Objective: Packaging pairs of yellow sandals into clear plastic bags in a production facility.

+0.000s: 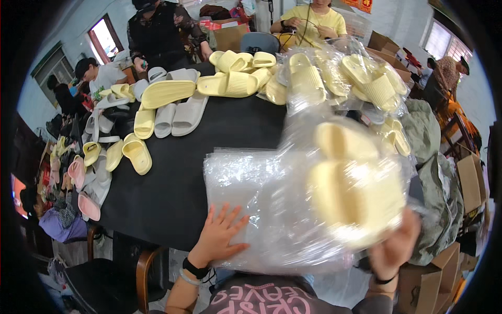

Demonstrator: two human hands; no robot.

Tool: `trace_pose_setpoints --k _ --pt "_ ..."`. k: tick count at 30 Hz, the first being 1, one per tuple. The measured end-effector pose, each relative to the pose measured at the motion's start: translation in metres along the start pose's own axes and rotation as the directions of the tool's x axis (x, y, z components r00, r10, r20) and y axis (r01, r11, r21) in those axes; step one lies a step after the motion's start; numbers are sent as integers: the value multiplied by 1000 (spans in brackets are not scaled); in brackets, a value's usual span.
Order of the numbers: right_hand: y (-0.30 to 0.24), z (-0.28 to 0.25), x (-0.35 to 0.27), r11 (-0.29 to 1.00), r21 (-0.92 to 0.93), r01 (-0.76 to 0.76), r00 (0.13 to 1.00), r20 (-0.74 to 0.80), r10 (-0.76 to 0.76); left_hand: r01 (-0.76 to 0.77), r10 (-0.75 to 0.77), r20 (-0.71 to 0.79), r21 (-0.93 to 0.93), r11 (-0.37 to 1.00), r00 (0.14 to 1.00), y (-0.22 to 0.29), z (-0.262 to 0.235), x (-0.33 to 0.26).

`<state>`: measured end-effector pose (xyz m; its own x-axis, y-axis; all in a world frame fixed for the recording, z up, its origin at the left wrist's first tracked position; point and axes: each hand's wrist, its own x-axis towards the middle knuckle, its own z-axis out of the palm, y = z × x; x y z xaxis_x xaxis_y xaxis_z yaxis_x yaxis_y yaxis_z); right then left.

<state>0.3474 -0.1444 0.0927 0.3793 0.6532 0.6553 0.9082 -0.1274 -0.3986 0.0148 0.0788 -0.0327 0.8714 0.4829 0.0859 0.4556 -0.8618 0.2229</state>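
Note:
My left hand lies flat with its fingers spread on a stack of clear plastic bags at the front edge of the black table. On the right, my right hand is smeared by motion at the lower corner of a clear bag. Inside that bag is a pair of pale yellow slide slippers, also blurred, held over the right side of the stack. The right hand's fingers are partly hidden but appear closed on the bag's edge.
Loose yellow slippers and grey slippers line the table's far and left sides, with pink ones at the left end. Bagged yellow slippers pile up at the far right. Co-workers stand across the table. A chair sits front left.

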Motion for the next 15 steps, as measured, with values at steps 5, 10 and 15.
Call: trace_pose_setpoints --k 5,10,15 --pt "-62 91 -30 849 297 436 782 342 -521 40 -24 92 -178 983 995 -7 6 -9" --pt "-69 126 -72 931 246 268 767 531 -361 33 -27 67 -81 996 997 -6 4 -2" --pt "-65 128 -78 931 270 245 777 519 -355 -6 4 32 71 997 999 -12 6 -9"
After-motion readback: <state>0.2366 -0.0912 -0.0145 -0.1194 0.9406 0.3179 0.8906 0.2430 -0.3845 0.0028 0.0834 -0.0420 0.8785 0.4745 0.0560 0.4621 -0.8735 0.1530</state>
